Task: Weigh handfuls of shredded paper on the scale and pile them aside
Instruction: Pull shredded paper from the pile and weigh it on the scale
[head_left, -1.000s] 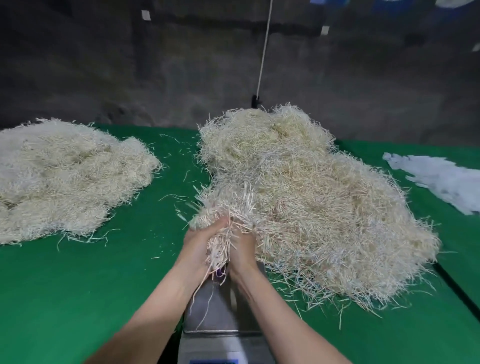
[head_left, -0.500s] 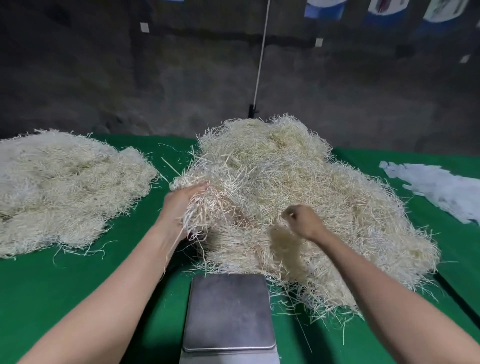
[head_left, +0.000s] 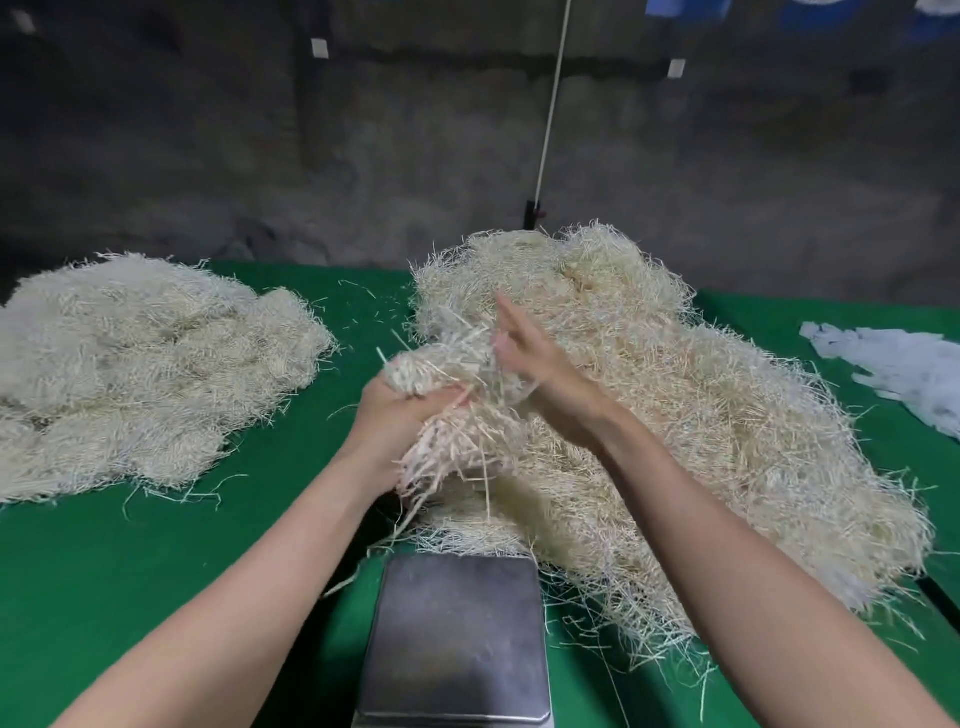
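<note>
Head view is taking in a green counter (head_left: 156, 597) that is filling the lower frame and carrying everything. Largest on it, a heap of shredded paper (head_left: 701, 405) is sprawling from the centre to the right. Its near fringe is reaching the far edge of the scale (head_left: 457, 639), presumably so that each grab is travelling only a short way. A flatter pile (head_left: 135, 364) is lying at the left, well apart from the heap; judging by the task, weighed portions are going there. At bottom centre the scale's steel plate is sitting bare, and the frame edge is cutting off its front, so no reading is showing. White scraps (head_left: 898, 369) are lying at the right edge, partly cut off and hard to identify.

Just above centre, in front of the heap, a handful (head_left: 447, 395) is being gathered. The left hand (head_left: 395, 421) is curling round it from beneath. The right hand (head_left: 540, 364), fingers straight and together, is pressing flat against its right side, probably to compact it and stop strands dropping. Motion is blurring the right fingertips, and strands are burying most of the left fingers. Loose strands are trailing down, so whether the handful is free of the heap cannot be told.
</note>
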